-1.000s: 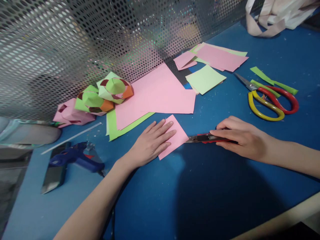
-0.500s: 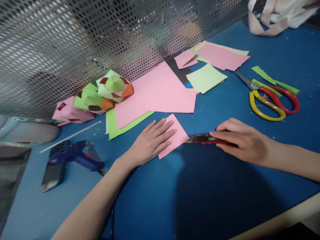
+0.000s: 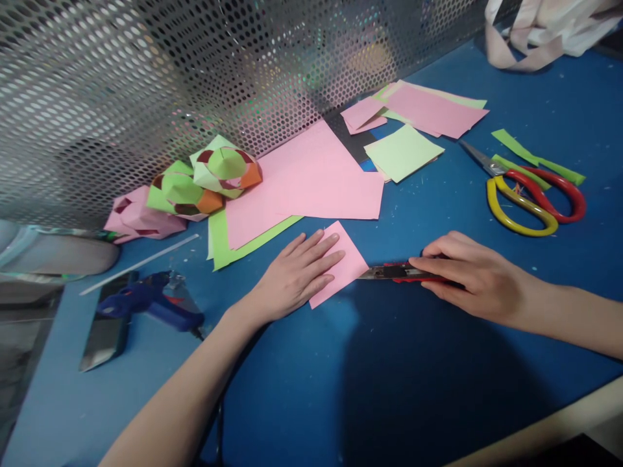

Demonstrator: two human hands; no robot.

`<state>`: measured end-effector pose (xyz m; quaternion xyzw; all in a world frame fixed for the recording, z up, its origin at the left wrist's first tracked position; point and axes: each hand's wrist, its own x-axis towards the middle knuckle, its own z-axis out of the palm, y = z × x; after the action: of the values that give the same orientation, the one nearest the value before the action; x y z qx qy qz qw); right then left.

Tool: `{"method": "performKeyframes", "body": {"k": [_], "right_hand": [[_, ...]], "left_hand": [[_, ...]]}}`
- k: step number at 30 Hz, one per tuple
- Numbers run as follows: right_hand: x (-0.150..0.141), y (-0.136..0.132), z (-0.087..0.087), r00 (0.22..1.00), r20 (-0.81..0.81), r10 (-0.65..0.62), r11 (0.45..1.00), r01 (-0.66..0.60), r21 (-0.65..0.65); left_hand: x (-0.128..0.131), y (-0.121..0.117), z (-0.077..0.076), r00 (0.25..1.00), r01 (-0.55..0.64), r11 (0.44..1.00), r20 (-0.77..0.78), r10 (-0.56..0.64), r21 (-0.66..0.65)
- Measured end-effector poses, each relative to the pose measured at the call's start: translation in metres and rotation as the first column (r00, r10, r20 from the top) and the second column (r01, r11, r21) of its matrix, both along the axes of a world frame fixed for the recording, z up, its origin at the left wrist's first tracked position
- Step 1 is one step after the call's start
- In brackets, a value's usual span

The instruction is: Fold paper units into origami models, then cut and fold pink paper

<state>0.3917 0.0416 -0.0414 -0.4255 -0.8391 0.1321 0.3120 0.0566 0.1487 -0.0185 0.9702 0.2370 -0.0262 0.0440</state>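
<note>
My left hand [image 3: 294,279] lies flat, fingers stretched out, on a small folded pink paper [image 3: 346,261] on the blue table [image 3: 389,363]. My right hand [image 3: 470,272] is closed on a red utility knife [image 3: 396,272] lying low on the table. The knife's blade tip touches the right corner of the pink paper.
A large pink sheet [image 3: 311,181] over green paper lies behind. Folded paper balls [image 3: 204,181] sit by the perforated metal wall [image 3: 195,78]. Red and yellow scissors [image 3: 528,191], green strips, a paper stack [image 3: 428,107], a green square [image 3: 402,152] are at right. A blue glue gun [image 3: 146,305] is left.
Almost nothing has moved. Both hands stay in place; the view has shifted slightly.
</note>
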Motion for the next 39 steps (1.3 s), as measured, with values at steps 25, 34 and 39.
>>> {"method": "performKeyframes", "body": {"k": [25, 34, 39], "right_hand": [[-0.011, -0.014, 0.001, 0.998, 0.054, -0.036, 0.993, 0.030, 0.112], [-0.018, -0.024, 0.008, 0.990, 0.128, -0.057, 0.986, 0.036, 0.160], [-0.020, -0.029, 0.004, 0.992, 0.106, -0.062, 0.992, 0.050, 0.117]], "left_hand": [[0.000, 0.000, -0.002, 1.000, 0.001, 1.000, 0.022, -0.001, 0.024], [0.001, -0.001, -0.001, 1.000, -0.007, 1.000, 0.004, 0.007, 0.016], [0.001, -0.002, -0.003, 1.000, -0.006, 1.000, 0.026, 0.006, 0.018]]}}
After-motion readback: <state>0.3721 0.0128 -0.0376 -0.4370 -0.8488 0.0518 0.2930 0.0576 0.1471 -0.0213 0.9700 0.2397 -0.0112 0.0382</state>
